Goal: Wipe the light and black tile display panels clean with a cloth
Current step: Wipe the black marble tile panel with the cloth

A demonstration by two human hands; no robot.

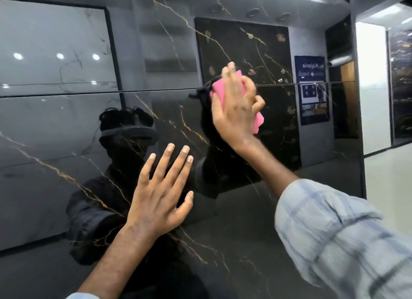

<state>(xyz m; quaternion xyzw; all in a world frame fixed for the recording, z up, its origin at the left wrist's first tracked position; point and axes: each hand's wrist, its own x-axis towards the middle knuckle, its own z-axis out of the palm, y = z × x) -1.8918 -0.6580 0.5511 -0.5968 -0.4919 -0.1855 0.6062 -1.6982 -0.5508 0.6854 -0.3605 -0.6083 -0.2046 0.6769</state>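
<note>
Here, pink cloth under right hand.

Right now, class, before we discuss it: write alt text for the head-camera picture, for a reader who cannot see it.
A person's right hand presses a pink cloth against a glossy black tile panel veined with gold, at a horizontal seam. The left hand lies flat on the panel lower down, fingers spread.

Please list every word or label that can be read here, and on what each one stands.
"Kajaria": top of the blue poster, mirrored, reflected in the black tile panel.
Line under it: too blurred to read.
Lower part of the poster: too small to read.
Nothing else carries text.
</note>
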